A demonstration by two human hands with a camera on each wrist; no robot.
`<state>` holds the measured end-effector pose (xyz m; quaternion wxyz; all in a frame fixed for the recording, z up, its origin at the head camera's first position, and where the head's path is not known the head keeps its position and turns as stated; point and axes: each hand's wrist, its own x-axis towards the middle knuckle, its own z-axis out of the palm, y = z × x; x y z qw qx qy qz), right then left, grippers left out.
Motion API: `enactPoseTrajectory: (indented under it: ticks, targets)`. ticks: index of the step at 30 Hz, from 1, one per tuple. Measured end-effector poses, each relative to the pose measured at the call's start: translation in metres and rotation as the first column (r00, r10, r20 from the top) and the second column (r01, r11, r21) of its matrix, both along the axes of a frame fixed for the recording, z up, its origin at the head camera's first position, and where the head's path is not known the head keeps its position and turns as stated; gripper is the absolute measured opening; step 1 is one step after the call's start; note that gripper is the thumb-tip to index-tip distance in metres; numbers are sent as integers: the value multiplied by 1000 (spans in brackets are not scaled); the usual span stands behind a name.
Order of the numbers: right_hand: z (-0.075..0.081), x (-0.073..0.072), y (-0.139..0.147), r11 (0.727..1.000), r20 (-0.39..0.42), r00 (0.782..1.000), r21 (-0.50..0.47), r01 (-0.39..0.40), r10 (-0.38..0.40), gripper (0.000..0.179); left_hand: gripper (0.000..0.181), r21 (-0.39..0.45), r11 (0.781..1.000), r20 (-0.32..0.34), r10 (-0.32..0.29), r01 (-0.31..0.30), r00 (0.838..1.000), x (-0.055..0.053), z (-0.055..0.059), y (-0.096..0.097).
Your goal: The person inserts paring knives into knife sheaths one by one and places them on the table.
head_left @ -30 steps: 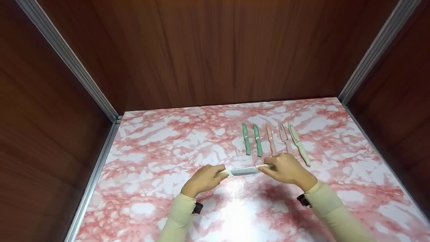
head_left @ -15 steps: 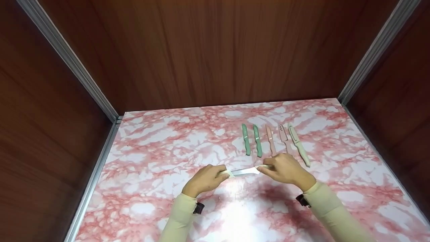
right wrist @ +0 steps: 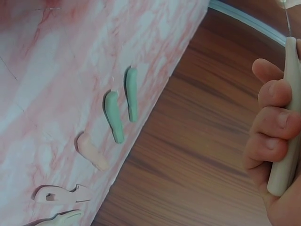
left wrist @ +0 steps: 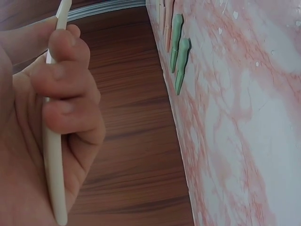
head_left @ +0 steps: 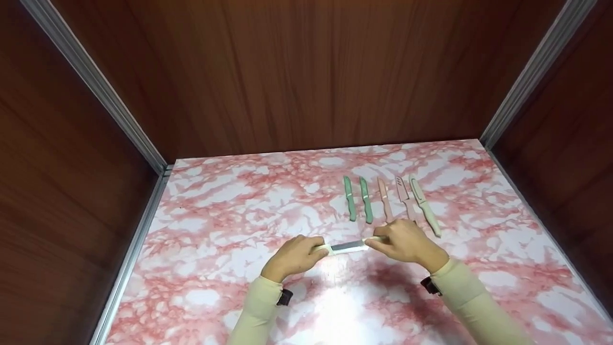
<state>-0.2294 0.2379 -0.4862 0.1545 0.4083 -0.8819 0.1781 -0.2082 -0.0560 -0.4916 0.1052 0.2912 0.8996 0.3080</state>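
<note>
My right hand (head_left: pixel 404 239) grips the cream handle (right wrist: pixel 284 141) of a knife, with fingers curled round it. Its grey blade (head_left: pixel 348 246) runs leftward, lit brightly along its lower edge. My left hand (head_left: pixel 294 255) holds a slim cream sheath (left wrist: pixel 55 160), the fingers wrapped over its length and the thumb near its wide end. Blade and sheath end meet just beside the left thumb; the blade's tip is hidden. Both hands are over the table. Beyond the right hand, a pink knife (head_left: pixel 403 191) and a peach knife (head_left: pixel 384 191) lie partly behind its fingers.
Two green knives, a left one (head_left: pixel 350 199) and a right one (head_left: pixel 366 200), lie in the same row. At its right end is a cream knife (head_left: pixel 426 208) in a cover. The red-and-white marbled table (head_left: pixel 215 230) is walled by brown wood panels (head_left: pixel 297 76).
The stretch of bare blade between the hands looks slightly shorter as the left hand has shifted a little right. The blade has turned, altering its shine. The row of knives stays put.
</note>
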Motion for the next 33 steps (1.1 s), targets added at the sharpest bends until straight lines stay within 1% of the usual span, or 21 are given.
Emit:
enactPoseTrajectory:
  ticks: [6, 10, 18, 29, 33]
  targets:
    - [1, 0, -2, 1000, -6, 1000, 20, 15, -15, 36, 27, 7, 1000, -11, -13, 13, 1000, 0, 2, 1]
    - [1, 1, -2, 999, -4, 1000, 24, 21, -21, 35, 27, 11, 1000, -24, -11, 11, 1000, 0, 0, 2]
    - [1, 1, -5, 999, 34, 999, 29, 27, -28, 39, 27, 2, 1000, -23, -3, 3, 1000, 1, -2, 3]
    - [1, 1, -10, 999, 15, 1000, 29, 17, -17, 39, 30, -2, 1000, -72, -10, 10, 997, 1, -3, 5]
    - [2, 1, -12, 999, 21, 1000, 28, 14, -15, 39, 29, -5, 1000, -83, -7, 7, 997, 0, -3, 4]
